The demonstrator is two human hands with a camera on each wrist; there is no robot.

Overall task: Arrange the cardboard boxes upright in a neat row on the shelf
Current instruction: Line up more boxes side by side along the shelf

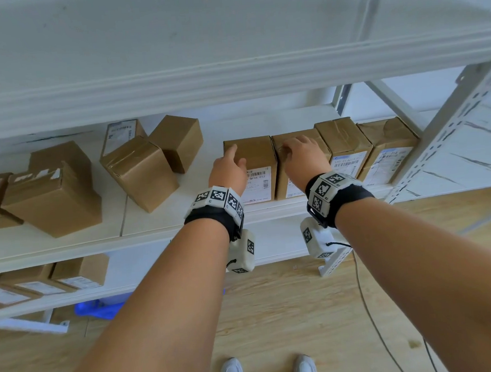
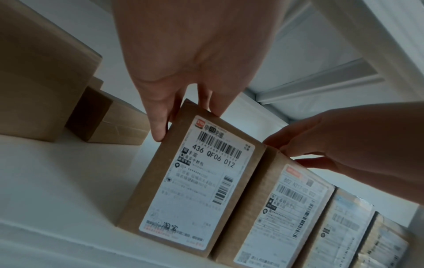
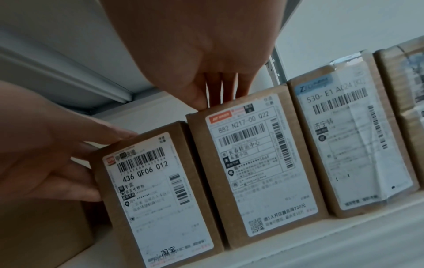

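Head view, white shelf (image 1: 68,241), wood floor (image 1: 291,313), left hand (image 1: 227,169) gripping box (image 1: 262,170), right hand (image 1: 303,155) fingers curled.

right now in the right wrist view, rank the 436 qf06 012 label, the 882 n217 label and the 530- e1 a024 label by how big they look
1. 530- E1 A024 label
2 and 3. 882 N217 label and 436 QF06 012 label: too alike to rank.

Nearness to the camera makes even first place unsure.

place: parcel storeroom | signs: white metal shelving (image 1: 449,131), labelled cardboard boxes (image 1: 254,167) in rows, wooden floor (image 1: 291,313)
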